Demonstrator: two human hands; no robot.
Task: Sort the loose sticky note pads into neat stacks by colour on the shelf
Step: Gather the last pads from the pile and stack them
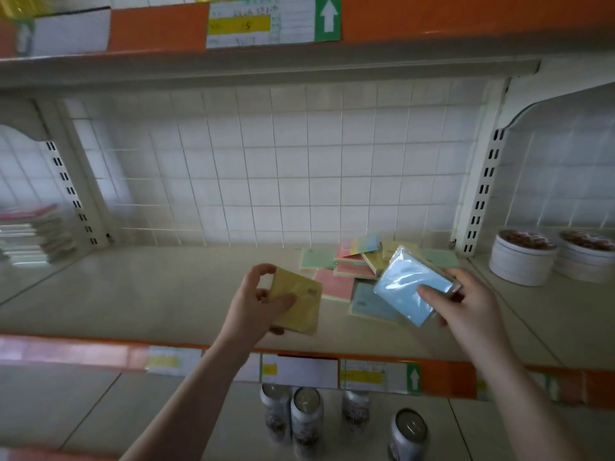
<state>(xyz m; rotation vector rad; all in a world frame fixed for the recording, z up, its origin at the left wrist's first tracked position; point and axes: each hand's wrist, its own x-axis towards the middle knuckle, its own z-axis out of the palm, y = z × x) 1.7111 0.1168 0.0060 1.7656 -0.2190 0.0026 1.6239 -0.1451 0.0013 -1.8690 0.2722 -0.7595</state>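
Cans point(306, 417) below; cream shelf point(149, 294), tiled wall point(266, 161).

The left hand point(256, 299) covers part of the yellow pad point(298, 302); its small print is unreadable. The blue pad point(407, 289) hides part of the pile point(346, 267) behind. The books point(30, 237) at left are blurred and cut off. Shelf labels point(259, 24) are illegible.

Pretty clearly a small shop, stationery and groceries mixed.
Metal display shelves point(166, 294) with orange price strips point(432, 15), paper price labels point(259, 24) with green arrows, a wire grid back panel point(266, 161), drink cans point(306, 417) on the shelf below, white tubs point(519, 261) off to the right.
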